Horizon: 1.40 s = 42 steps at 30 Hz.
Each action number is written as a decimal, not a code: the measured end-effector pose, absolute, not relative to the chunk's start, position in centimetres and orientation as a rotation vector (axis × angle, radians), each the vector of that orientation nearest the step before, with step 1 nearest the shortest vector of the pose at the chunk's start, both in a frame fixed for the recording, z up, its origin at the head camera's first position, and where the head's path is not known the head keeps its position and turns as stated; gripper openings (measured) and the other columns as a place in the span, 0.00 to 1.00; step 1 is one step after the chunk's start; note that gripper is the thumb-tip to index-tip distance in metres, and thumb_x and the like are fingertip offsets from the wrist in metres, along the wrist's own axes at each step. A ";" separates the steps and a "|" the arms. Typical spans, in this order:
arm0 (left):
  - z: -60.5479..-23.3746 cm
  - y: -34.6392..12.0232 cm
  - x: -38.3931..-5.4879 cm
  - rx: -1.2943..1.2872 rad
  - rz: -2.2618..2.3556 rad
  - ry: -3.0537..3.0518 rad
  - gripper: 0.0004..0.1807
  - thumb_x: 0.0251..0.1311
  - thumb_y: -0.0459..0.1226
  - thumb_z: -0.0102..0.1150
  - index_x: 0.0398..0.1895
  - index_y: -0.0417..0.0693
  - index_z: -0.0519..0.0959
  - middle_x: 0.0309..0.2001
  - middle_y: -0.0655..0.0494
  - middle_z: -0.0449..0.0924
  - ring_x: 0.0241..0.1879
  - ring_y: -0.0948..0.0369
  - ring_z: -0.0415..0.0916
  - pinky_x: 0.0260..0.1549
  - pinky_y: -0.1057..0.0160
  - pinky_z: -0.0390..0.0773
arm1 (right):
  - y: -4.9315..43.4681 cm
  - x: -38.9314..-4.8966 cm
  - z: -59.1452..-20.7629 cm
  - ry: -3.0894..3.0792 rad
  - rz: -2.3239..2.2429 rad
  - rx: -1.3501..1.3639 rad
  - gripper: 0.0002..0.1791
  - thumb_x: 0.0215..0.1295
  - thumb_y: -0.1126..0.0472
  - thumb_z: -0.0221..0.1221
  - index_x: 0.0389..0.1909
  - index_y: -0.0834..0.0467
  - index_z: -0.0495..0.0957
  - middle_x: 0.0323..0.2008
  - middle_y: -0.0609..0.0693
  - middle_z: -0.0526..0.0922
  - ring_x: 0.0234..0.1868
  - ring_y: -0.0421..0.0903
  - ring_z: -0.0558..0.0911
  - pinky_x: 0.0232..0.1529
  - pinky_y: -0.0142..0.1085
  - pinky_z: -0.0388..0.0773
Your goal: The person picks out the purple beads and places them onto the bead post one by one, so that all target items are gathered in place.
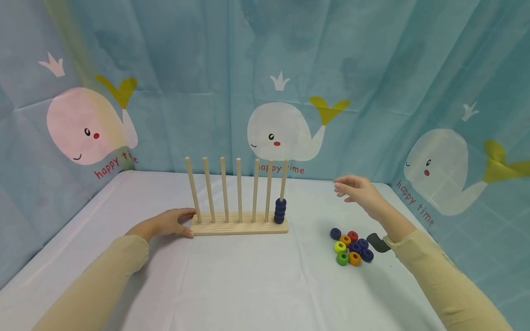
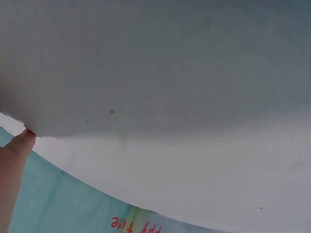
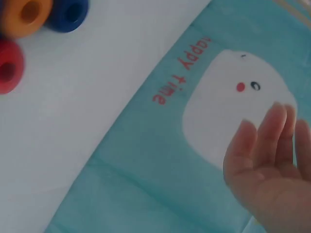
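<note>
A wooden peg rack (image 1: 240,228) with several upright pegs stands on the table. Dark blue beads (image 1: 280,211) are stacked on its rightmost peg. My left hand (image 1: 169,222) holds the left end of the base, thumb at the front and fingers behind. Only one finger (image 2: 17,150) shows in the left wrist view. My right hand (image 1: 359,192) is raised to the right of the rack, fingers loosely bent, nothing in it. Below that hand lie loose ring-shaped beads, among them a red bead (image 1: 353,236), a yellow bead (image 1: 340,247) and a green bead (image 1: 342,258).
A white cloth (image 1: 232,285) covers the table. Behind it hangs a blue-green curtain (image 1: 186,124) printed with whales. The dark strap piece (image 1: 377,242) at my right wrist is just beside the loose beads in the head view.
</note>
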<state>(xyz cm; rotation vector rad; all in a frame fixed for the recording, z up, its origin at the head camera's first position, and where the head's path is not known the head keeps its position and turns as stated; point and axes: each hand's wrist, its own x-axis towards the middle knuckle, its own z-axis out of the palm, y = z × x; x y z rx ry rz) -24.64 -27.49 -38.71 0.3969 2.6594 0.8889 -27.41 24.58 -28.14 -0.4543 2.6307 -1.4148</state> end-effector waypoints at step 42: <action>-38.8 -27.5 -24.7 0.409 0.913 2.644 0.50 0.51 0.49 0.73 0.70 0.30 0.60 0.70 0.29 0.55 0.69 0.30 0.46 0.63 0.32 0.48 | 36.2 -28.4 -35.1 2.244 -0.986 -0.463 0.22 0.65 0.62 0.60 0.57 0.68 0.71 0.44 0.56 0.76 0.45 0.51 0.74 0.45 0.44 0.77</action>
